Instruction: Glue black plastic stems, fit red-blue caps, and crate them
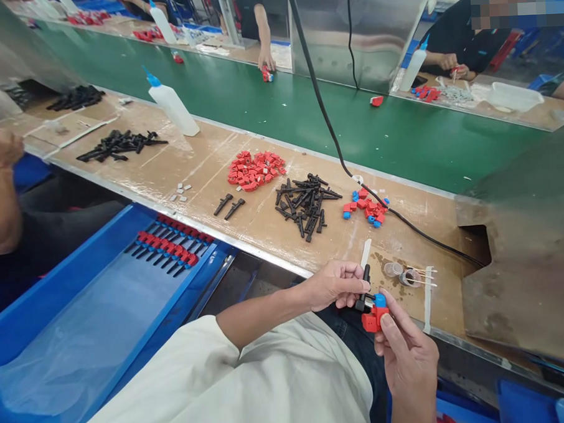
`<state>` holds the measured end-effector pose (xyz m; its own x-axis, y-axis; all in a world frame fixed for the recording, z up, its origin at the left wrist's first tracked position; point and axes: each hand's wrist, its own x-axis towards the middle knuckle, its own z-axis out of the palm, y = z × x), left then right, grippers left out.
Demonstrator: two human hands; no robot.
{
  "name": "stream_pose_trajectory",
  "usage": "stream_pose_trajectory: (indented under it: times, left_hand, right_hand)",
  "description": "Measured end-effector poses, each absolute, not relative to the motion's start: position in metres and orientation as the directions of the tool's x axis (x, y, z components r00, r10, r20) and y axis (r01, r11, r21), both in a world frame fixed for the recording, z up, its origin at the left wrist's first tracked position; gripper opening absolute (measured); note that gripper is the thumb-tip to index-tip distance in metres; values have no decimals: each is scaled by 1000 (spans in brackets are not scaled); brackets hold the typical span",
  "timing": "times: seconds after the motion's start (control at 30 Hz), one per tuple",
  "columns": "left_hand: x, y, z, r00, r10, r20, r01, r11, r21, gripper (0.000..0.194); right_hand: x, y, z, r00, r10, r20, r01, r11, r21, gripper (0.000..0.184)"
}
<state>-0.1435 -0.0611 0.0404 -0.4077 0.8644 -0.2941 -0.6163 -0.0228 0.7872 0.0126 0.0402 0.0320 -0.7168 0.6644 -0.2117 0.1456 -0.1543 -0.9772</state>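
One red-blue piece (378,311) pinched in right hand (408,349), beside black part (363,299) clamped in left hand (332,286).

Head camera, close above, facing forward-down across bench (202,156).

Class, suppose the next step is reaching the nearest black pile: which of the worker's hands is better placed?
Probably the left hand: it is nearer that black pile, though it holds a black part. The right hand is farther off and holds a red-and-blue piece.
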Motion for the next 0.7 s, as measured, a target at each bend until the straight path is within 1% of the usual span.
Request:
stream_pose_trajectory:
  times: [0.13, 0.23, 0.47, 0.6, 0.7]
  left_hand:
    - [-145, -62, 38, -422, 863, -277, -558, -7, 830, 53]
    - [-145, -63, 35, -446, 858, -255, -526, -21, 850, 53]
    - [-145, -69, 34, -424, 893, -153, -469, -72, 881, 53]
    - [-144, -69, 35, -432, 896, -103, -437, -107, 893, 51]
    - [-142, -68, 34, -447, 891, -80, -411, -125, 903, 50]
  right_hand:
    - [14, 37, 32, -745, 667, -15, 121, 114, -986, 43]
    - [12, 34, 34, -764, 639, 93, 87, 245, -966, 40]
    - [9, 20, 40, -751, 638, 169, 68, 331, -941, 38]
    - [8, 15, 41, -750, 620, 230, 56, 406, -912, 38]
    - [6, 13, 39, -747, 610, 265, 36, 434, -900, 37]
